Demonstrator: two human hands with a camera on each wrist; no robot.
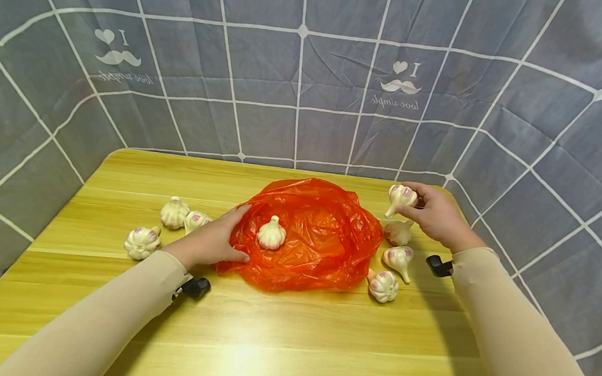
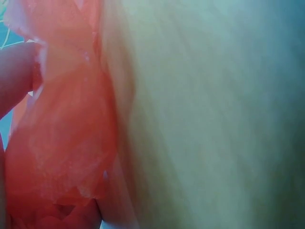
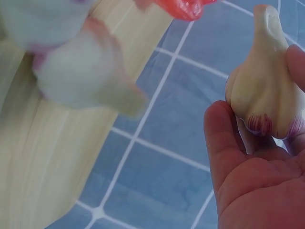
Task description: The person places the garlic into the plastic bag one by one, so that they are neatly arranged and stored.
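Observation:
A red plastic bag [image 1: 321,261] lies spread with its mouth open upward, and one garlic bulb [image 1: 272,233] sits inside it. My left hand [image 1: 213,237] holds the bag's left edge, thumb nearer me and fingers on the far side. Red film [image 2: 66,124] fills the space by the fingers in the left wrist view. Off the bag's far right side, my right hand [image 1: 443,221] grips a garlic bulb [image 1: 401,198] between thumb and fingers, raised over the table. The right wrist view shows this held bulb [image 3: 267,86] with its stem pointing up and purple streaks at its base.
Three garlic bulbs [image 1: 398,261] lie in a row along the bag's right side. Three more bulbs [image 1: 142,242] rest left of my left hand, partly behind it. The wooden table [image 1: 266,340] ends at a grey checked curtain [image 1: 268,66] behind and at both sides.

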